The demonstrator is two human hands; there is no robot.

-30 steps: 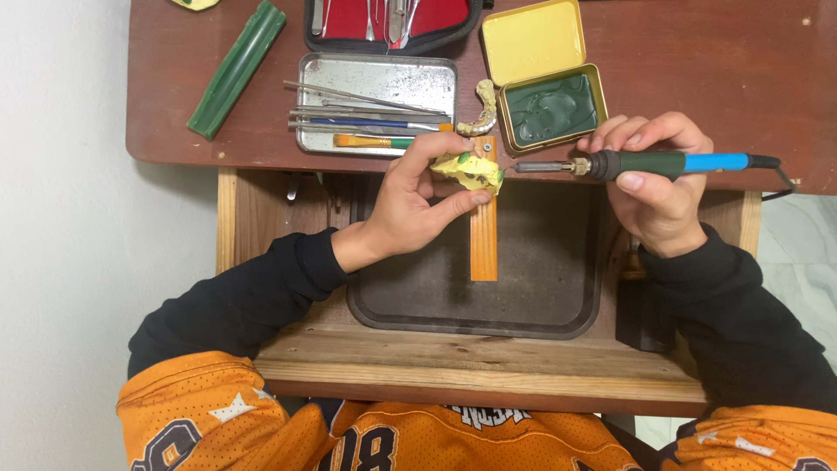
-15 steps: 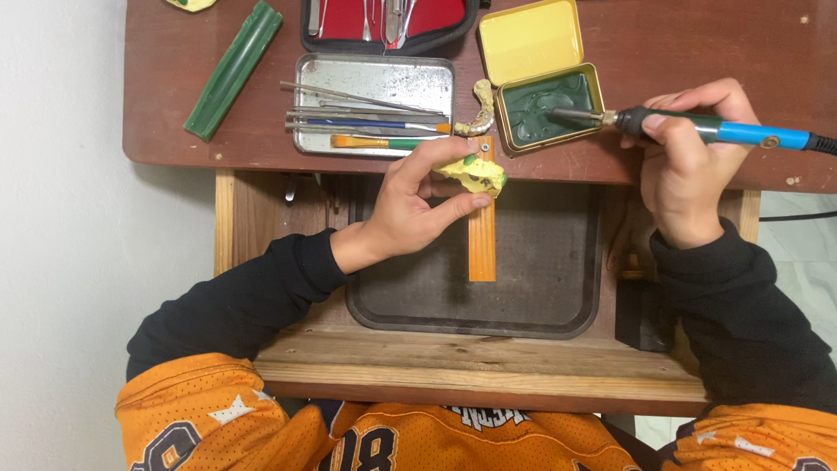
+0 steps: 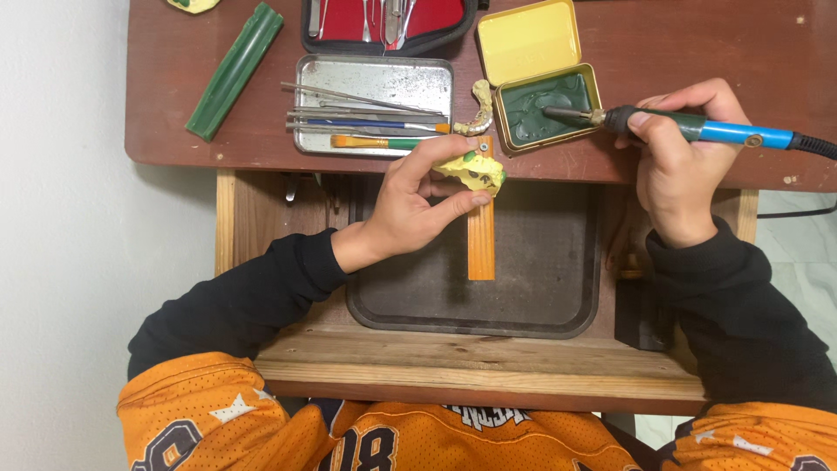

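While our left hand (image 3: 410, 209) is pinching the small, breakable yellow model (image 3: 472, 171) by its sides, our right hand (image 3: 676, 166) is gripping the pen tool (image 3: 697, 129), dipping into wax (image 3: 545, 103)

The left hand (image 3: 410, 209) pinches a yellow dental cast (image 3: 472, 171); the right hand (image 3: 680, 170) dips a heated wax pen (image 3: 697, 129) into a green wax tin (image 3: 547, 103).

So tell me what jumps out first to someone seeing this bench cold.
The right hand grips a blue and green heated tool, its tip dipped into dark green wax in the yellow tin at upper right. At centre, the left hand pinches a small yellow dental cast over an orange wooden peg. Upper left, a green wax stick lies beside a metal tray of tools.
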